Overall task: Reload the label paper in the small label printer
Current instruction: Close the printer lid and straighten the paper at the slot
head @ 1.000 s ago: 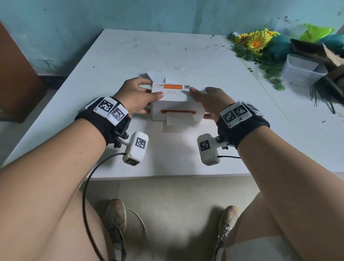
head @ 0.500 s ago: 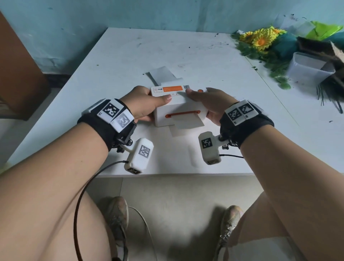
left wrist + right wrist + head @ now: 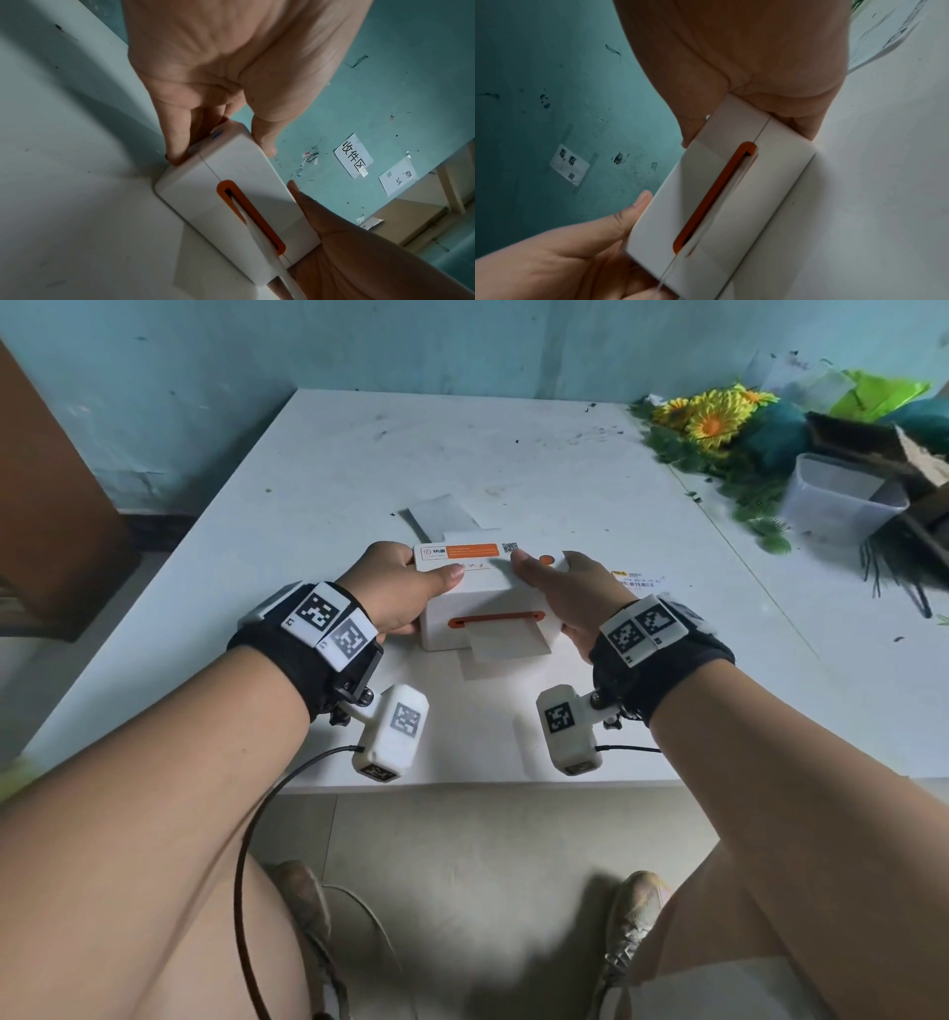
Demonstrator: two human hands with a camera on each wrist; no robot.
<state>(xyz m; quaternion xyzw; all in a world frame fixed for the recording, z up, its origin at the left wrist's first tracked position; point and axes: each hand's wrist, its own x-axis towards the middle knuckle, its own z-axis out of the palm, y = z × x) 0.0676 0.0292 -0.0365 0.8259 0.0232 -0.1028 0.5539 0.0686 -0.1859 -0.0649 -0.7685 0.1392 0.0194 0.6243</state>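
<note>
Wall sign: a white paper sheet (image 3: 353, 155) taped to the teal wall reads "收件区" in black handwriting.
Printer sticker: the white-and-orange sticker (image 3: 464, 552) on top of the small white label printer (image 3: 488, 613) carries a QR code; its small print is too fine to read.
Other wall papers: printing illegible.

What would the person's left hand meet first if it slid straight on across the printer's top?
Probably the right hand: the left hand points its thumb across the printer toward the right thumb.

Black wrist straps (image 3: 308, 654) with white checkered tags, white wrist cameras (image 3: 393, 731), black cables, worn sneakers (image 3: 634, 916)
</note>
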